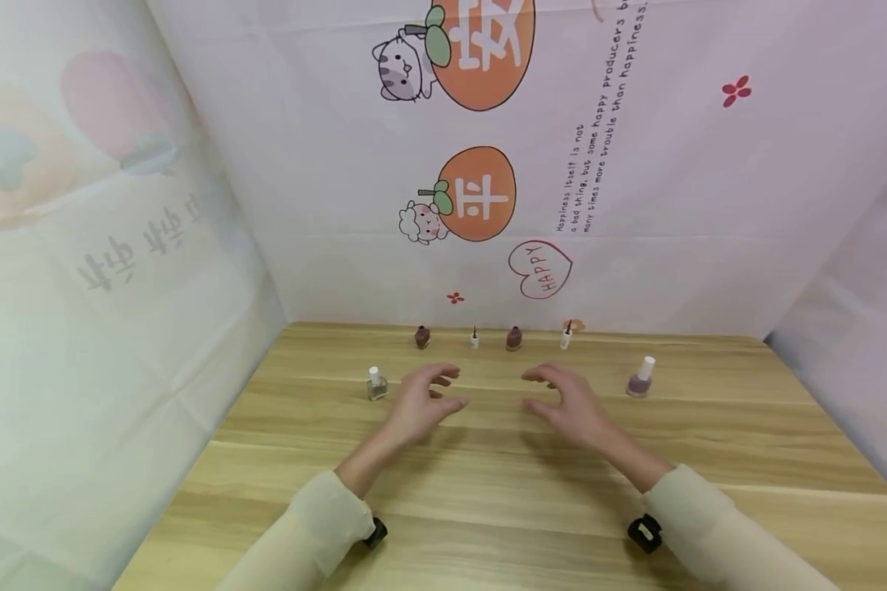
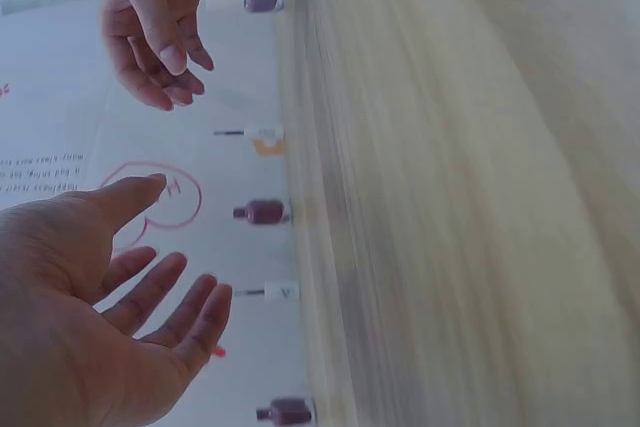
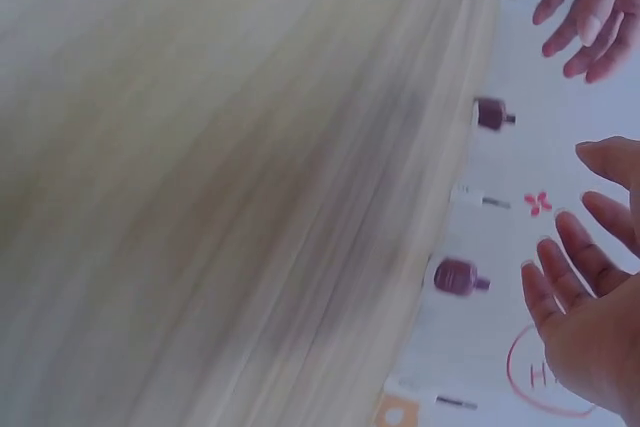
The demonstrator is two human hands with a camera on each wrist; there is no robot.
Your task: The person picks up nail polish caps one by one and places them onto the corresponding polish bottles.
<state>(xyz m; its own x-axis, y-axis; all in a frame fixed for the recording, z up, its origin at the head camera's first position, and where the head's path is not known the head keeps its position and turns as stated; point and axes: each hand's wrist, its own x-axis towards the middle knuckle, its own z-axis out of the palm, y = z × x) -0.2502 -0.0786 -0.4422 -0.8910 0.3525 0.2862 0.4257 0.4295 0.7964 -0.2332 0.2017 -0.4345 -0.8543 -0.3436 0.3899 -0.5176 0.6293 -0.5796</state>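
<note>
My left hand (image 1: 421, 404) and right hand (image 1: 572, 406) hover over the table, facing each other with a gap between, fingers relaxed and holding nothing. Just left of my left hand stands a capped bottle of clear nail polish (image 1: 377, 387). To the right of my right hand is a purple nail polish bottle (image 1: 639, 382) with a white cap. Beyond my hands, along the back edge, are a dark uncapped nail polish bottle (image 1: 422, 338), a white brush cap (image 1: 475, 340) with its brush upward, a second uncapped bottle (image 1: 513, 339) and a second brush cap (image 1: 566, 338).
The wood-grain table (image 1: 488, 509) meets a white printed cloth (image 1: 673, 205) right behind the row of bottles. More cloth (image 1: 103, 345) hangs at the left, and at the right side too. A black band (image 1: 645, 533) shows at the right sleeve.
</note>
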